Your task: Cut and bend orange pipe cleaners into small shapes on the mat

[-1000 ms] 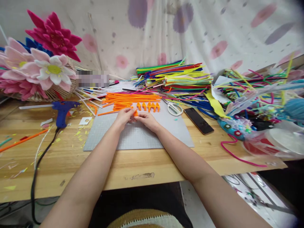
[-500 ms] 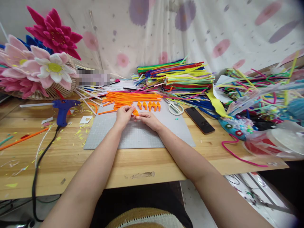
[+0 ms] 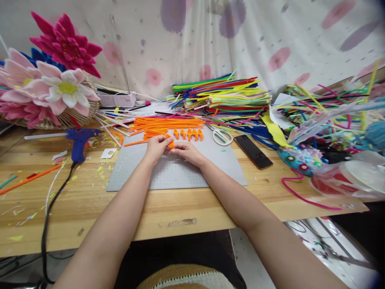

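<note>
A small bent piece of orange pipe cleaner [image 3: 171, 143] is pinched between my two hands above the grey cutting mat [image 3: 186, 176]. The fingers of my left hand [image 3: 157, 148] close on its left side, and those of my right hand [image 3: 187, 152] grip its lower right end. Fingertips hide part of its form. Just behind my hands lies a bundle of straight orange pipe cleaners [image 3: 168, 122]. To the right of that piece, several folded orange pieces [image 3: 192, 134] are lined up on the mat. Scissors with pale handles [image 3: 221, 137] rest at the mat's back right corner.
A blue glue gun [image 3: 78, 144] with a black cord lies at left, near fuzzy flowers [image 3: 67, 88]. On the right is a phone [image 3: 253, 151]. Piles of coloured pipe cleaners [image 3: 222, 94] line the back, and a plastic-wrapped tub [image 3: 349, 178] stands far right.
The orange piece has turned a little between my fingers and sits slightly higher and further left. My right fingertips have shifted slightly left. The camera view has moved a little.
</note>
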A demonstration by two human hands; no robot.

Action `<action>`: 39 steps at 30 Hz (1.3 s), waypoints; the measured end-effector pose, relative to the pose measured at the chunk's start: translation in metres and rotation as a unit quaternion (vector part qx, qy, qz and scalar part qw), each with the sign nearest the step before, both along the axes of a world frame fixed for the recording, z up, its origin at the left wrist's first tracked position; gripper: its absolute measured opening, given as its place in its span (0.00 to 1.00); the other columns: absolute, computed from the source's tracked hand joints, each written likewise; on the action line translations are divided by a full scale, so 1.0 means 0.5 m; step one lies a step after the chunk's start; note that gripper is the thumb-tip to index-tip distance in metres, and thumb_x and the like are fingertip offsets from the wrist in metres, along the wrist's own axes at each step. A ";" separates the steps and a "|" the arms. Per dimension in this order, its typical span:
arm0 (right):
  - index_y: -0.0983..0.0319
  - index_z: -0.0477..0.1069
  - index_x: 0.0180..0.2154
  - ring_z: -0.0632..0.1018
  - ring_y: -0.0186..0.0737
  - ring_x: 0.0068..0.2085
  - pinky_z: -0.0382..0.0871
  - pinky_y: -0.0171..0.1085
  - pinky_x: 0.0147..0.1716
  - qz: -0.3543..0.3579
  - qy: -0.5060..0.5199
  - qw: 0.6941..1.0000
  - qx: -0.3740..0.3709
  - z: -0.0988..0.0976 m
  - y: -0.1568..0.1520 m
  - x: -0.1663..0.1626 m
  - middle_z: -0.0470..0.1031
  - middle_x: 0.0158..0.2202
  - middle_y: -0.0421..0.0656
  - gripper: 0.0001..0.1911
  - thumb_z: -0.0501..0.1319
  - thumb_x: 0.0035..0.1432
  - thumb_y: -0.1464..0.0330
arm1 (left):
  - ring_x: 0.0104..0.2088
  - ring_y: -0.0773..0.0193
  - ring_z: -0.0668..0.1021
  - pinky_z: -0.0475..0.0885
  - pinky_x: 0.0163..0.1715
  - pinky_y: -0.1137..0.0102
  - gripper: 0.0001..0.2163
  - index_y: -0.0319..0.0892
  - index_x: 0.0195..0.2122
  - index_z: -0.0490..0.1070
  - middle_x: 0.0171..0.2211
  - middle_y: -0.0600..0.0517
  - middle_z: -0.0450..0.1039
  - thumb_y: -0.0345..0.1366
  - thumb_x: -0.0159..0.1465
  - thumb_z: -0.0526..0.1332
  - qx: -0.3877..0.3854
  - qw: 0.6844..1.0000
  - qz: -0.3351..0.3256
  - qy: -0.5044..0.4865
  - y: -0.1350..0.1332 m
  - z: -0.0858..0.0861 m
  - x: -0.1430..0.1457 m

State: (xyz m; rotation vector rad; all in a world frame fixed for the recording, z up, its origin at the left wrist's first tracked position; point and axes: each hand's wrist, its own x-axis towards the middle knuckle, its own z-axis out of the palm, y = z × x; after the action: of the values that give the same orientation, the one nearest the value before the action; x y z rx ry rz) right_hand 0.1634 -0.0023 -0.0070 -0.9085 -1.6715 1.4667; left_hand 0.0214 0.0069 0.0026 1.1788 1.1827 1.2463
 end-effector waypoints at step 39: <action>0.65 0.68 0.34 0.70 0.33 0.31 0.65 0.34 0.33 -0.447 -0.025 0.887 0.111 -0.028 0.088 0.186 0.71 0.31 0.43 0.16 0.56 0.48 0.59 | 0.18 0.74 0.64 0.60 0.14 0.77 0.17 0.37 0.26 0.73 0.22 0.54 0.67 0.48 0.44 0.65 -0.025 0.995 0.090 -0.025 0.003 -0.021 -0.010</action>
State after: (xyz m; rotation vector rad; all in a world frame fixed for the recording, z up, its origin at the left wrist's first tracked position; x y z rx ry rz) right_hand 0.2563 0.0418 -0.0208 -1.3385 -1.1374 0.6084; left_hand 0.0166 0.0083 -0.0081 1.0157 1.2970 1.3644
